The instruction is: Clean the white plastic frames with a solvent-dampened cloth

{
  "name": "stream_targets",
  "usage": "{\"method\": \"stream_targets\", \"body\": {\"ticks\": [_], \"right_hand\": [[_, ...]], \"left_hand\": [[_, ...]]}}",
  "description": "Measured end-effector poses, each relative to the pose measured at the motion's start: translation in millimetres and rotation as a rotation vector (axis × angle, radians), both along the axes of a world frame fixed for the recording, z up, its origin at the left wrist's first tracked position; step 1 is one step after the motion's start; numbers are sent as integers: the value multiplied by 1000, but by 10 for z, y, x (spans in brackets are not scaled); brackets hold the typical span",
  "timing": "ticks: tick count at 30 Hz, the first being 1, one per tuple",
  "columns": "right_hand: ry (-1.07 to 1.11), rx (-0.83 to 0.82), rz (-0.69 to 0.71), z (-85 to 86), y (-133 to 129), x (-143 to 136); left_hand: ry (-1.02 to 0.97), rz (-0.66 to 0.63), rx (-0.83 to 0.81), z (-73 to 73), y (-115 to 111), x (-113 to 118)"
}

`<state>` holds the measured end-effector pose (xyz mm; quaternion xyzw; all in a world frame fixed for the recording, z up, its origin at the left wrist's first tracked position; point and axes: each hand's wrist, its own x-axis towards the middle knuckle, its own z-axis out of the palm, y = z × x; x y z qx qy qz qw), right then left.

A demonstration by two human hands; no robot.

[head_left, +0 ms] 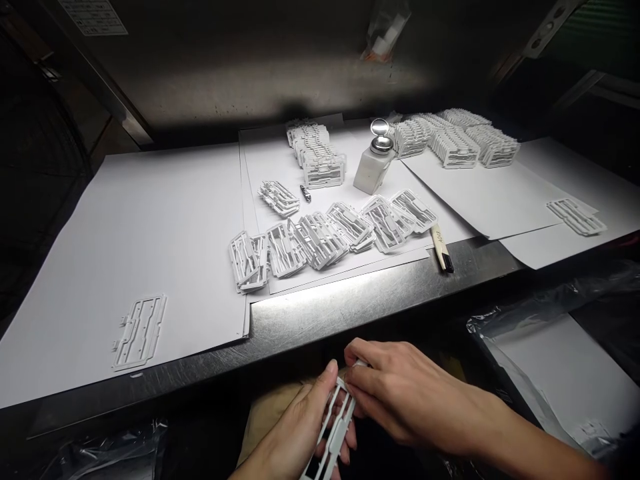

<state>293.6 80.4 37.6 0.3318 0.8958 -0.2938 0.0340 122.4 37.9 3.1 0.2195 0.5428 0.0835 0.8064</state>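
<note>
In front of the table edge, my left hand [297, 427] is closed round a white plastic frame [334, 437] with long slots, which it holds tilted. My right hand [413, 393] meets the frame's upper end with fingers pinched together. A small white bit shows between those fingers; most of it is hidden, so I cannot tell what it is. Beyond the hands, a row of similar white frames [320, 240] lies in loose, overlapping piles on paper. Single frames lie apart at the left [140, 331] and at the right [577, 217].
A white pump bottle [373, 167] with its metal lid raised stands behind the piles. Stacked frames [323, 157] are at the back, more [453, 140] at back right. A cream-handled tool [441, 250] lies near the metal edge [320, 310]. Plastic-lined containers [555, 373] sit below.
</note>
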Motion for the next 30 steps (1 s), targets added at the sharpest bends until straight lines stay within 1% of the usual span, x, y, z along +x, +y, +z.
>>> {"method": "stream_targets", "body": {"ticks": [4,7,11,13,16,21,24,26,30], "right_hand": [[-48,40,87,46,31,1],[-69,47,118,65,53,-5],[-19,41,100,5,59,-35],[25,32,63,-54,51,-28],[81,8,-46,-147,26,63],[153,-48,-353,-280,-66,387],[176,-80,-488,-331,-145,550],[231,-101,-561,-344,-201,609],[423,-79,-716,-323,-337,618]], "left_hand": [[29,-39,37,-27,11,6],[21,-45,41,-39,7,-3],[39,-106,78,-53,-2,-25],[27,-103,72,-56,0,-34],[-64,-6,5,-38,25,-52],[-171,150,-176,4,95,-85],[-221,214,-236,-11,117,-84],[-261,257,-242,-38,117,-72],[-351,374,-160,-100,98,-25]]}}
